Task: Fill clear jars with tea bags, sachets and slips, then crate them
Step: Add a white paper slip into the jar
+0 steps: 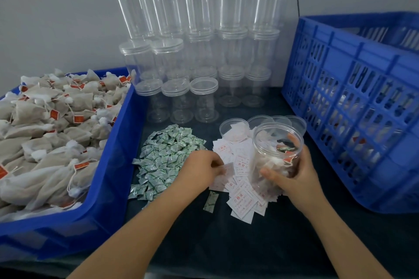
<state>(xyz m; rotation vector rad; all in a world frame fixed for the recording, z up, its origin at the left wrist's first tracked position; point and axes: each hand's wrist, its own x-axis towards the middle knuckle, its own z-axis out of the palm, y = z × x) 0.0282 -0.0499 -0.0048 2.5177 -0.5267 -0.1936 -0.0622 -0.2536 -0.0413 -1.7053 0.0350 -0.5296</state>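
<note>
Two hands: both low over the dark table (pixel 226 244).
Right hand (pixel 294 172): fingers and thumb wrapped round an open jar (pixel 275 156) partly filled with tea bags, tilted over the slips (pixel 243 197).
Left hand (pixel 201 167): pinches one white slip (pixel 224 171) at the pile's edge.
Sachets (pixel 165 161): green heap left of the slips.
Crate (pixel 353 106): blue, right of the jar.

Dark table (pixel 226 256) under bins (pixel 108 188), jars (pixel 204 97), sachets (pixel 163 156).
</note>
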